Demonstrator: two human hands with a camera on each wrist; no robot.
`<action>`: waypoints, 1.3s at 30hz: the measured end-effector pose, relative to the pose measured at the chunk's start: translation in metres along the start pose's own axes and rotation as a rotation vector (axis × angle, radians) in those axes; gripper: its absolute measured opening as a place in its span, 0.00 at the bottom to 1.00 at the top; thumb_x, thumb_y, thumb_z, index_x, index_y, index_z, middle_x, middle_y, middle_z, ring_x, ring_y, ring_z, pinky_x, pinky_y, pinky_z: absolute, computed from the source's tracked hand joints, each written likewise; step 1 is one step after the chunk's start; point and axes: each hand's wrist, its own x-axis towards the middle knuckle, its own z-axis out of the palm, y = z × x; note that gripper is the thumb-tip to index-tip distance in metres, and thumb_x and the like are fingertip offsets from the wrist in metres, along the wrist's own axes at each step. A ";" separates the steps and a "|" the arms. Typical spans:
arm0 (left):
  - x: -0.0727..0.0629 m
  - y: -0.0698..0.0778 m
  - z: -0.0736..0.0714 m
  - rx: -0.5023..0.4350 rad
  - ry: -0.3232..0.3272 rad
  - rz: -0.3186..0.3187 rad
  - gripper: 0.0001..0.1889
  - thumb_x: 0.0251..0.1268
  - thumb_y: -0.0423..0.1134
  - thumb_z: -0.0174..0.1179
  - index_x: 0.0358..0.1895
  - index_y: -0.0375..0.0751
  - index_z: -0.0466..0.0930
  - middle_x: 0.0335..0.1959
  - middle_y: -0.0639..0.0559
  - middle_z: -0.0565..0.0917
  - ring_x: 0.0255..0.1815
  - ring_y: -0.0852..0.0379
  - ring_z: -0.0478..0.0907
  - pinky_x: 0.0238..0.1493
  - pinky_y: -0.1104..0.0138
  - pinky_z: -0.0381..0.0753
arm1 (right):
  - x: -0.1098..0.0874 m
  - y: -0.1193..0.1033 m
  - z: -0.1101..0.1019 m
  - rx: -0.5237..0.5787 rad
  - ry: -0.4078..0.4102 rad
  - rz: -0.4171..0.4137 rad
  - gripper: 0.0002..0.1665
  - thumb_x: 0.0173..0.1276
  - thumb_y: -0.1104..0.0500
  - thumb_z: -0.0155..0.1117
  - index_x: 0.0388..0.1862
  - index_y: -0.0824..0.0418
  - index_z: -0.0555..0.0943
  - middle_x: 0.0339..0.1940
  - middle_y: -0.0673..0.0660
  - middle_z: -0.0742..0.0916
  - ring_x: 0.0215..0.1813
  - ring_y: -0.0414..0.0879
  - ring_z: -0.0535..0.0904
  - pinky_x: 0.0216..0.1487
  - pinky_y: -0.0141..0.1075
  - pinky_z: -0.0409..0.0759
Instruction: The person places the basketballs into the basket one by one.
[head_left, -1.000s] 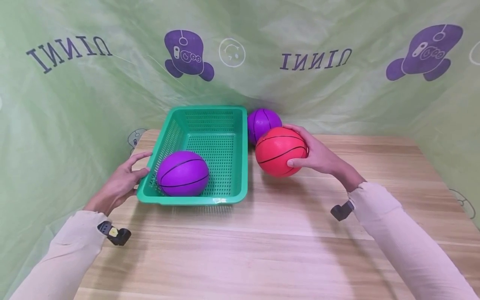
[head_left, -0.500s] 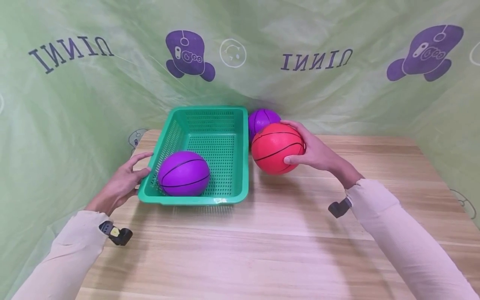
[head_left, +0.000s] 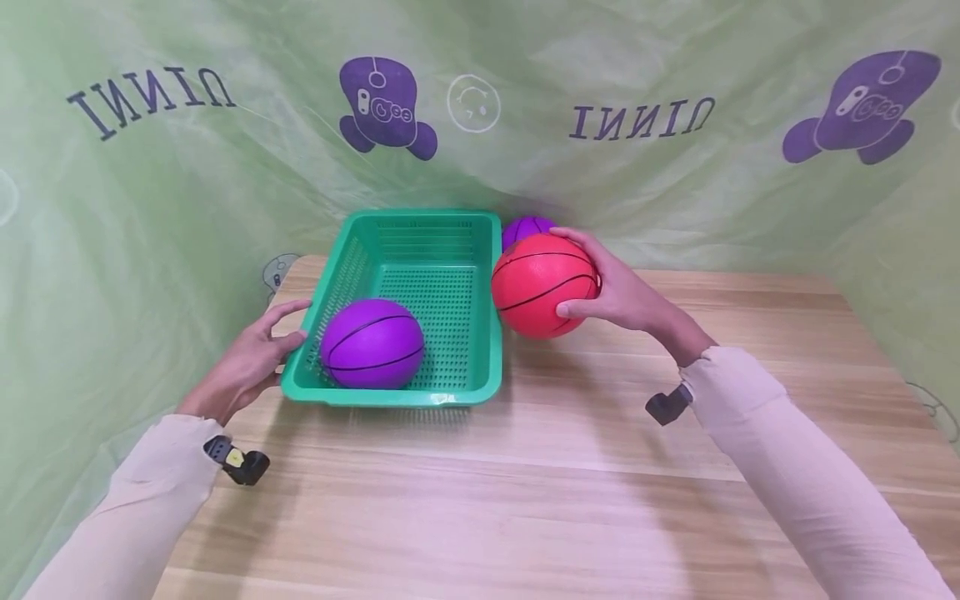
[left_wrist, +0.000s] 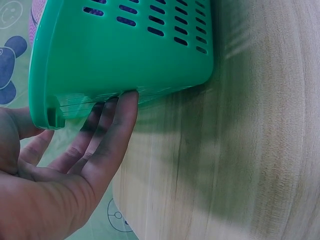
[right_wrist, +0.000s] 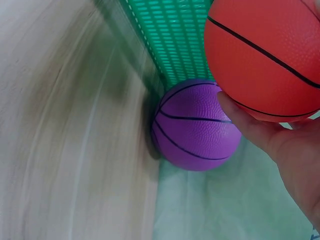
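Note:
A green plastic basket with slotted walls stands on the table and holds a purple basketball at its near left corner. My left hand touches the basket's left side. In the left wrist view, straight fingers reach under the rim against the outer wall. My right hand grips a red basketball from its right, thumb on the near side and fingers over the far side. The red ball is raised beside the basket's right rim. Behind it, a second purple basketball is partly hidden in the head view.
The wooden table extends in front of the basket and to its right. A green printed curtain hangs right behind the basket and along both sides.
My right hand has carried the red basketball left and away from me, up to the basket's right rim, covering more of the purple ball behind. The left hand stays at the basket's side.

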 end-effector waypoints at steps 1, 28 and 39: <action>0.000 0.000 0.000 0.000 -0.001 0.002 0.31 0.82 0.39 0.46 0.81 0.54 0.48 0.43 0.52 0.82 0.41 0.57 0.84 0.41 0.55 0.86 | 0.002 -0.001 0.000 0.002 0.001 -0.004 0.54 0.54 0.62 0.77 0.77 0.45 0.60 0.69 0.55 0.70 0.65 0.56 0.69 0.52 0.54 0.81; 0.001 0.001 0.003 0.001 0.018 -0.014 0.31 0.82 0.38 0.46 0.81 0.54 0.47 0.45 0.48 0.79 0.41 0.58 0.84 0.41 0.54 0.86 | 0.034 -0.019 0.014 0.043 0.008 -0.111 0.57 0.49 0.63 0.80 0.77 0.48 0.61 0.68 0.51 0.70 0.67 0.52 0.68 0.52 0.51 0.82; 0.000 0.002 0.002 -0.006 0.007 -0.014 0.31 0.81 0.38 0.47 0.81 0.54 0.48 0.46 0.49 0.80 0.42 0.58 0.84 0.42 0.55 0.86 | 0.048 -0.025 0.023 0.049 0.003 -0.131 0.57 0.49 0.64 0.80 0.77 0.51 0.61 0.69 0.53 0.70 0.67 0.52 0.68 0.53 0.51 0.82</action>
